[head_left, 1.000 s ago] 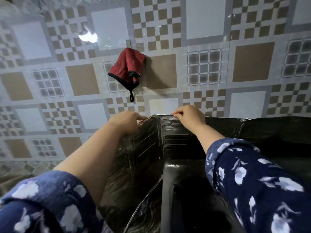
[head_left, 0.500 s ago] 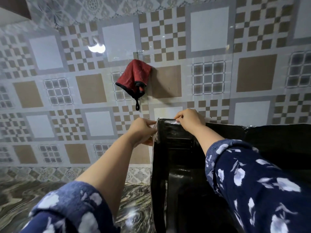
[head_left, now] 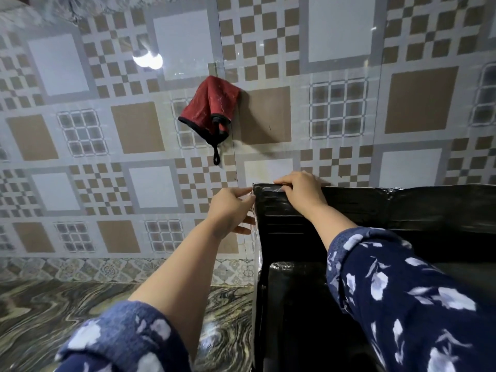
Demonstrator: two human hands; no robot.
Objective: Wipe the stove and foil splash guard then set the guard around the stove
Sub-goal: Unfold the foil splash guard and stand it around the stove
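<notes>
The foil splash guard [head_left: 375,208] stands upright against the tiled wall, dark and ribbed on its inner face, with a shiny left side panel seen edge-on. My left hand [head_left: 232,210] grips the upper part of that left panel's edge from outside, thumb and fingers around it. My right hand [head_left: 300,193] holds the top edge of the back panel at its left corner, fingers curled over it. The black stove [head_left: 292,312] sits inside the guard, mostly hidden by my right sleeve.
A red cloth [head_left: 210,111] with black trim hangs on the patterned tile wall [head_left: 134,130] above the guard's left corner. The marbled countertop [head_left: 53,312] extends to the left of the stove.
The left side panel has swung from slanting inward to standing straight along the stove's left side. My left hand moved right and down with it; my right hand stayed on the corner.
</notes>
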